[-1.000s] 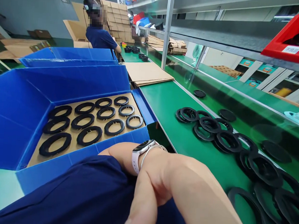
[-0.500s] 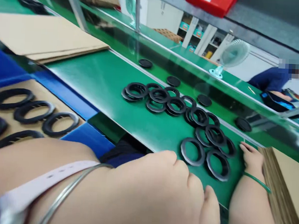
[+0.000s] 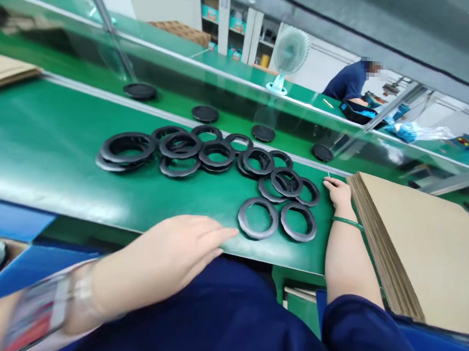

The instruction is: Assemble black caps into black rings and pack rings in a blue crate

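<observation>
My left hand (image 3: 175, 251), with a watch at its wrist, reaches over the near edge of the green work surface (image 3: 64, 187). Its fingers are stretched out, holding nothing, and the tips come close to a black ring (image 3: 258, 218). Several more black rings (image 3: 216, 156) lie in a loose row behind, some overlapping or stacked. On the right, my right hand (image 3: 338, 192), below which sits a green bangle, has its fingers closed near the surface's far edge. A thin pale sliver shows at the fingertips; what it is cannot be made out.
A stack of cardboard sheets (image 3: 423, 243) stands beside my right arm; more cardboard (image 3: 12, 71) lies far left. Black discs (image 3: 205, 114) sit behind the rail. A blue box (image 3: 56, 271) is at lower left. Beyond the clear panel are a fan (image 3: 290, 50) and a person (image 3: 347, 82).
The view has swung right. My left hand has moved away from the camera, from a loosely curled shape to outstretched fingers near the closest rings. My right hand stays by the far edge.
</observation>
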### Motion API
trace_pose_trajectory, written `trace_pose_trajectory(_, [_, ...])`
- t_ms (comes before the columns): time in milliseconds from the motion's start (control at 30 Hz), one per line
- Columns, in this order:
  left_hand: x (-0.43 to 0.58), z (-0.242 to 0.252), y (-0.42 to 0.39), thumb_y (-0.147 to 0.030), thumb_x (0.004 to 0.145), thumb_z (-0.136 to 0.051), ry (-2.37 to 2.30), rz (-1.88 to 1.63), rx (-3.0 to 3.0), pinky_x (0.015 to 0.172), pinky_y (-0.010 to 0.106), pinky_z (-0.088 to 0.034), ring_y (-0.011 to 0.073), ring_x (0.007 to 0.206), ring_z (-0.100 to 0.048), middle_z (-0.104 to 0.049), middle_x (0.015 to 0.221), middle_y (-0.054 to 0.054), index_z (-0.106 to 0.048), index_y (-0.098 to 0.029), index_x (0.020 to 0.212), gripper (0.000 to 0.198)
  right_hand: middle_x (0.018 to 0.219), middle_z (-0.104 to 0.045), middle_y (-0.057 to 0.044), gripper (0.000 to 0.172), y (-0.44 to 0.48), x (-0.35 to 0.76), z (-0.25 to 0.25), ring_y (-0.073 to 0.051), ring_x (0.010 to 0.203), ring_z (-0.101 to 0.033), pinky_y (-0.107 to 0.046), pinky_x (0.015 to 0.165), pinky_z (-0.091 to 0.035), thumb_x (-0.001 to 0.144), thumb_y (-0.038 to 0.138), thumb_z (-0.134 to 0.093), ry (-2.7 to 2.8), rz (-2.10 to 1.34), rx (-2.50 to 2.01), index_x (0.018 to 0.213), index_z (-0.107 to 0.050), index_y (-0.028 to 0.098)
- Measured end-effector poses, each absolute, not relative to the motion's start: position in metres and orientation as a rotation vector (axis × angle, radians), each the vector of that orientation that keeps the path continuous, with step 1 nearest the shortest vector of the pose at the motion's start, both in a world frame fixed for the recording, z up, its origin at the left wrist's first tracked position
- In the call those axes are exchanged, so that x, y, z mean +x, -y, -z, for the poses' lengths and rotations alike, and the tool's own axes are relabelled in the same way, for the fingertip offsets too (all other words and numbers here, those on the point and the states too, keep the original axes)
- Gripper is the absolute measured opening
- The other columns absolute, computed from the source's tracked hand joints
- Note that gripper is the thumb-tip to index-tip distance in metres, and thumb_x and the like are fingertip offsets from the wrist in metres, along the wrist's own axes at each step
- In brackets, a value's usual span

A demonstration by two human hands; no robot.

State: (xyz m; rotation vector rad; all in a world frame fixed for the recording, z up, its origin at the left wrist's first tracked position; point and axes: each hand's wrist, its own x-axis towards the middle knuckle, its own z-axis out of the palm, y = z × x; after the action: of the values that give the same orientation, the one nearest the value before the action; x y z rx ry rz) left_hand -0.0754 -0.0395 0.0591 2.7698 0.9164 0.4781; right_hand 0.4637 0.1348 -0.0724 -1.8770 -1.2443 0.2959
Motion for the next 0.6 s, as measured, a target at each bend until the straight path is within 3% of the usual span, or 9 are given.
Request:
trace_pose_trajectory(133, [-0.028,-0.016,-0.004,-0.026,0.098,-0.056,-0.680,-0.362,2.808,0.115,0.045,-0.040,0.0247,0.130,-0.052,-0.060,0.135,0.008,-0.056,-0.021,0.133,0.035,0.108,-0.073,-0.009,0.025,-0.137,0.462,0.076,-0.029,0.111,-0.063,-0.045,0.109,-0.043,0.079,0.023,-0.074,1.258,-0.316,-1.835,0.101,-0.078,0.015])
trace_pose_trajectory(200, [-0.003,-0.002,-0.017,-0.034,0.095,-0.062,-0.482,-0.314,2.835,0.121,0.048,-0.032,0.0273,0.138,-0.046,-0.057,0.139,0.010,-0.056,-0.020,0.133,0.041,0.109,-0.073,-0.008,0.022,-0.138,0.461,0.078,-0.029,0.115,-0.062,-0.045,0.112,-0.041,0.079,0.023,-0.073,1.272,-0.324,-1.816,0.100,-0.078,0.016])
trace_pose_trajectory(367, [0.026,0.023,-0.047,-0.051,0.093,-0.061,-0.135,-0.278,2.905,0.115,0.051,-0.038,0.0330,0.131,-0.051,-0.061,0.131,0.015,-0.050,-0.017,0.142,0.061,0.112,-0.073,-0.007,0.020,-0.140,0.459,0.079,-0.029,0.123,-0.058,-0.044,0.115,-0.038,0.078,0.024,-0.071,1.296,-0.319,-1.802,0.096,-0.078,0.019])
trace_pose_trajectory(600, [0.005,0.037,-0.081,-0.055,0.097,-0.051,0.063,-0.336,2.864,0.108,0.042,-0.041,0.0294,0.132,-0.051,-0.063,0.132,0.014,-0.047,-0.021,0.146,0.059,0.111,-0.072,-0.009,0.028,-0.136,0.462,0.078,-0.033,0.125,-0.057,-0.050,0.116,-0.035,0.075,0.035,-0.068,1.305,-0.356,-1.831,0.096,-0.078,0.020])
